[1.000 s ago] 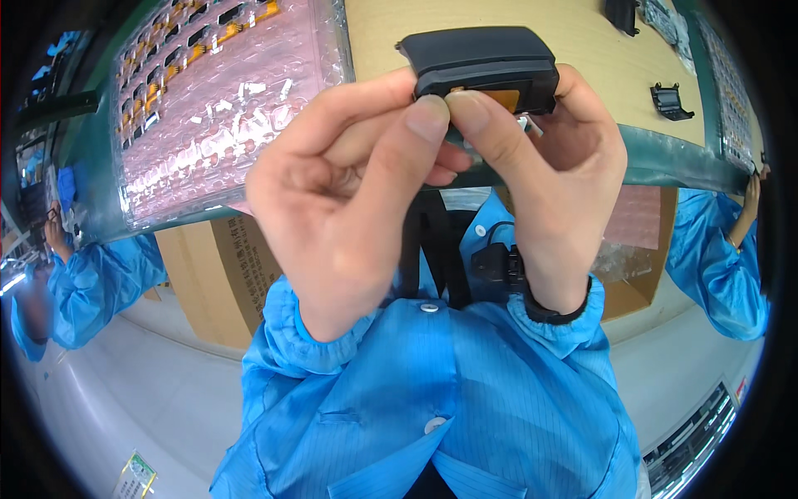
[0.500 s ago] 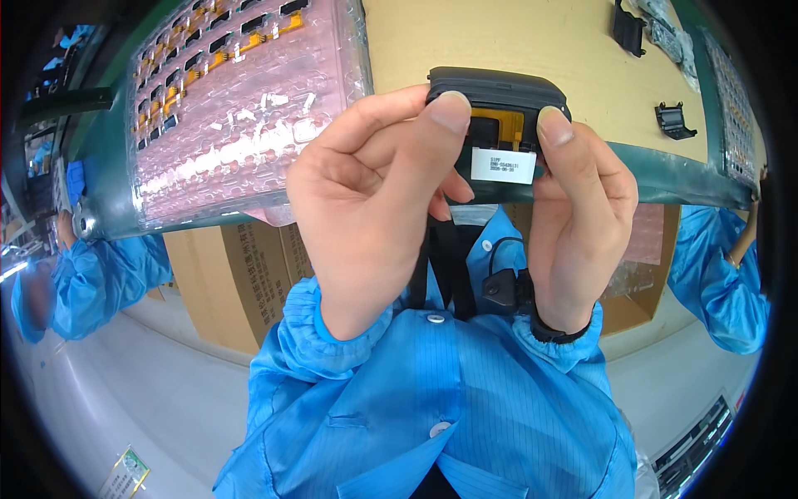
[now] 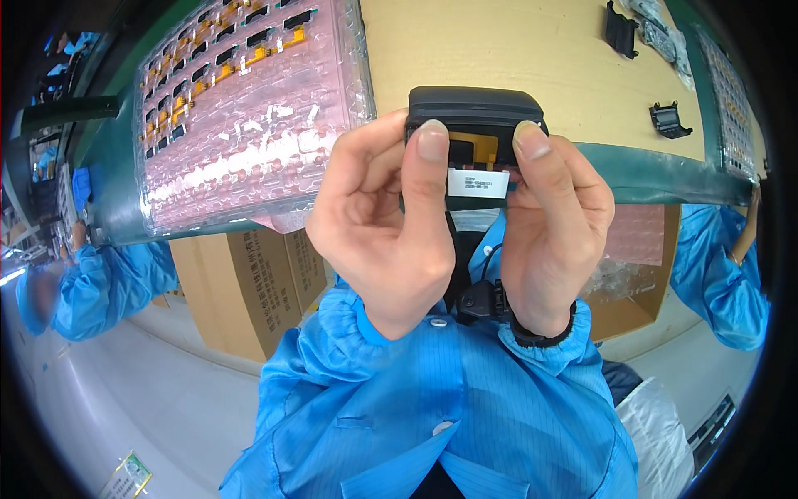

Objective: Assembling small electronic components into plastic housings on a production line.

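Observation:
Both my hands hold up a black plastic housing [image 3: 478,104] over the near edge of the table. My left hand [image 3: 395,220] is closed on its left end, the thumb pressed on the front face. On the right end, my right hand [image 3: 557,216] grips it the same way, thumb in front and fingers behind. Between the thumbs an opening shows an orange flex circuit [image 3: 485,150] and a black part. A white printed label [image 3: 478,183] hangs below that opening, apparently attached to the housing. The fingertips behind it are mostly hidden.
At the left, a clear tray [image 3: 249,158] over pink sheeting holds several small displays with orange flex tails. Black plastic pieces [image 3: 669,121] lie on the tan mat [image 3: 499,41] at right. Cardboard boxes [image 3: 241,291] stand below the table. Blue-sleeved people [image 3: 723,266] are at both sides.
The housing has moved slightly left and nearer to me, with both hands still on it. It is now more level, its top face more visible.

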Demonstrator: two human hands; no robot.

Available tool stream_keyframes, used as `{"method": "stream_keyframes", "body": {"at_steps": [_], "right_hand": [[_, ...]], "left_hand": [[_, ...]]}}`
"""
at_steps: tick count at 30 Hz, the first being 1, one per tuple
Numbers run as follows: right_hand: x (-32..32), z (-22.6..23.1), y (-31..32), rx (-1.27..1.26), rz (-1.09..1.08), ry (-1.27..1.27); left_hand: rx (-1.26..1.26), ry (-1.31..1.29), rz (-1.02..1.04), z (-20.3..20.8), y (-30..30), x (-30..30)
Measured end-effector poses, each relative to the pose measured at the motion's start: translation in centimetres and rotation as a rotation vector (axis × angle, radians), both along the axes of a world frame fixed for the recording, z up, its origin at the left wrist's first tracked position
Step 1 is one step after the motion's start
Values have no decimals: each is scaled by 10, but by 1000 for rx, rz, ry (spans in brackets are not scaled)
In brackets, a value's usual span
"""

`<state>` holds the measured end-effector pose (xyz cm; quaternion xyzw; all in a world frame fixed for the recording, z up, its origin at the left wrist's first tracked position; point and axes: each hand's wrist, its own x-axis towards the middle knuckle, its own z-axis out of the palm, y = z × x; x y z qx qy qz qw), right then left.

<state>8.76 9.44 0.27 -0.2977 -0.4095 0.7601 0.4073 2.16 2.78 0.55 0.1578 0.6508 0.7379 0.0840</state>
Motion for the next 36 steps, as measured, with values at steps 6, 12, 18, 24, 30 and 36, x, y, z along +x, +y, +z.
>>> {"method": "stream_keyframes", "body": {"at_steps": [6, 12, 18, 24, 30, 36], "right_hand": [[3, -1, 3, 151, -16, -24], [9, -5, 7, 3, 132, 54], [11, -15, 7, 206, 186, 56], [19, -14, 18, 45, 250, 72], [19, -8, 21, 25, 196, 27], [21, -3, 20, 53, 200, 48]], "left_hand": [[138, -329, -214, 5, -7, -16], [71, -273, -201, 6, -8, -18], [-23, -195, -164, 5, -3, -16], [-42, -130, -216, 16, -14, -27], [-269, 794, -207, 8, -17, -40], [-344, 954, -295, 11, -12, -42]]}}
